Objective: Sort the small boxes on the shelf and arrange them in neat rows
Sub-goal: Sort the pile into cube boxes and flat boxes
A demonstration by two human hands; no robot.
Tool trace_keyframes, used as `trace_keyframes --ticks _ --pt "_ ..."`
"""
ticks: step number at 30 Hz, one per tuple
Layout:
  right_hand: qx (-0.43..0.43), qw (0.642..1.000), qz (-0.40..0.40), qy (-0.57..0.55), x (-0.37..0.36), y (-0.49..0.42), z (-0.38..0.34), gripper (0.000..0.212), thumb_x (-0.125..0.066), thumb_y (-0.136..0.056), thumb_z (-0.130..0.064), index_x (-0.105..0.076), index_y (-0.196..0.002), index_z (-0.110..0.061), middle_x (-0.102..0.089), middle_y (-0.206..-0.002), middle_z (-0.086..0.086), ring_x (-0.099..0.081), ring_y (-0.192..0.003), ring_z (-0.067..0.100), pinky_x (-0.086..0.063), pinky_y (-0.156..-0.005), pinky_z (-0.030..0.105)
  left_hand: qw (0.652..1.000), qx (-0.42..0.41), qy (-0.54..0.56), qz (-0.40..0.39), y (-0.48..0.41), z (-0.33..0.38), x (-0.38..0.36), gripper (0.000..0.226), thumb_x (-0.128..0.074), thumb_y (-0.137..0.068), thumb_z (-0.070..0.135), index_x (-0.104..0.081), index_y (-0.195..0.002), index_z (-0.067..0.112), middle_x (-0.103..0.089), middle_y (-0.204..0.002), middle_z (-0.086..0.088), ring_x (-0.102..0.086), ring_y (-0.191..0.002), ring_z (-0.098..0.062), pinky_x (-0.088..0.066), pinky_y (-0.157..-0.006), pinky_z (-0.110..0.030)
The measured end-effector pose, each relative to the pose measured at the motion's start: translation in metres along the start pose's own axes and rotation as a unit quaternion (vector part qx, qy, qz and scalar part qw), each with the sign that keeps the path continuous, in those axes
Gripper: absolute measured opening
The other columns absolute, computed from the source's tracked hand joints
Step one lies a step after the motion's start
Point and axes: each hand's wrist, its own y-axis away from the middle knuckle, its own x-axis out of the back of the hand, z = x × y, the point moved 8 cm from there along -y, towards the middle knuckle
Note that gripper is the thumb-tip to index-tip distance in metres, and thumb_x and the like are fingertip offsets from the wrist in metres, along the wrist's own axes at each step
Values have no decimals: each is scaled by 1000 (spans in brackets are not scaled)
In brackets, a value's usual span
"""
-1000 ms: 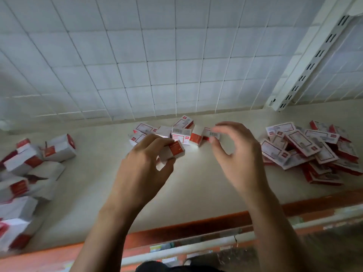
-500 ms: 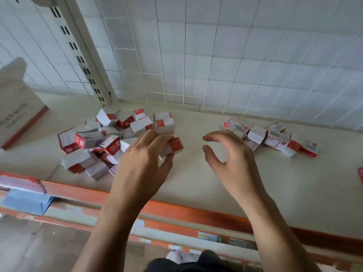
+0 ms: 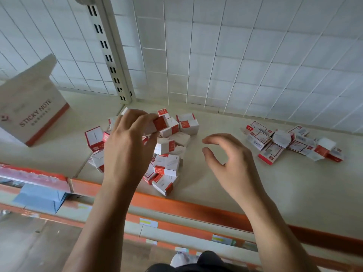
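Note:
My left hand [image 3: 127, 146] holds a small white box with a red end [image 3: 160, 123] above a loose heap of similar small boxes [image 3: 167, 154] on the beige shelf [image 3: 245, 181]. My right hand [image 3: 231, 165] hovers to the right of the heap, fingers curled apart and holding nothing. A second, flatter pile of red-and-white boxes [image 3: 290, 142] lies farther right on the shelf. Part of the heap is hidden behind my left hand.
A large white carton marked STICKY NOTE [image 3: 33, 108] stands at the left. A slotted metal upright [image 3: 110, 52] and a white wire grid [image 3: 235, 55] back the shelf. An orange rail [image 3: 196, 209] runs along the front edge.
The view has swung left from the middle pile to the left heap. My left hand has carried its small box over that heap. My right hand has let go of the pile and hangs free.

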Motion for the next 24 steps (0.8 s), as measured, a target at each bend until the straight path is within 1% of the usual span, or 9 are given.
trace_keyframes --ticks 2,4,7,10,14,16,18,21,24 --pt "-1 1000 -2 7 -2 0 -1 14 -66 -88 -14 -70 -102 -12 -68 -104 -5 -65 -101 14 -51 -89 36 999 -3 -22 -28 1 -6 -12 31 -74 -79 9 -70 -109 13 -64 -106 -6 -59 -94 -30 -51 -65 -39" --pt "-6 1000 -4 12 -6 -1 -2 15 -65 -89 -16 -70 -102 -13 -68 -104 -5 -64 -101 14 -51 -89 36 999 0 -6 -38 4 -10 -16 30 -72 -80 9 -69 -109 11 -64 -107 -6 -60 -95 -30 -52 -66 -39" --pt "-9 1000 -8 17 -9 -2 -2 15 -66 -89 -16 -70 -102 -12 -68 -104 -5 -64 -102 14 -51 -89 36 998 -7 15 -60 11 -10 -20 27 -69 -84 17 -71 -109 9 -65 -109 -5 -61 -98 -26 -54 -74 -39" --pt "-12 1000 -13 21 -10 0 -1 14 -67 -89 -15 -70 -103 -12 -67 -105 -4 -64 -102 13 -51 -89 35 996 -4 14 -88 15 -12 -28 27 -66 -88 23 -71 -111 9 -64 -113 -5 -61 -103 -24 -55 -78 -45" --pt "-21 999 -19 27 -6 5 4 15 -67 -89 -15 -69 -104 -12 -67 -105 -4 -63 -103 12 -51 -89 34 997 -10 -9 -73 7 -5 -28 29 -61 -92 26 -69 -114 10 -64 -116 -9 -57 -105 -32 -50 -85 -48" --pt "-27 999 -15 25 0 7 10 16 -67 -89 -15 -69 -104 -11 -67 -105 -4 -63 -103 13 -51 -89 34 998 -18 11 -56 4 8 -26 28 -57 -93 27 -68 -114 10 -63 -115 -9 -57 -103 -33 -49 -84 -47" --pt "-34 999 -1 28 12 8 18 17 -68 -89 -15 -69 -105 -12 -67 -106 -4 -63 -104 13 -51 -90 33 996 -38 52 -58 2 30 -32 28 -57 -90 27 -69 -110 11 -63 -112 -7 -58 -101 -31 -49 -82 -46" --pt "-52 998 11 38 31 12 31 19 -68 -89 -16 -69 -107 -12 -67 -107 -4 -63 -105 10 -50 -92 28 989 -65 100 -89 3 64 -54 24 -59 -90 26 -70 -107 12 -63 -109 -4 -60 -98 -26 -52 -81 -42" --pt "-74 995 11 67 57 20 51 23 -69 -89 -18 -68 -112 -14 -67 -112 -5 -61 -109 6 -50 -95 25 981 -93 111 -129 6 98 -81 22 -63 -91 25 -69 -108 12 -63 -108 -2 -62 -97 -21 -53 -76 -34"
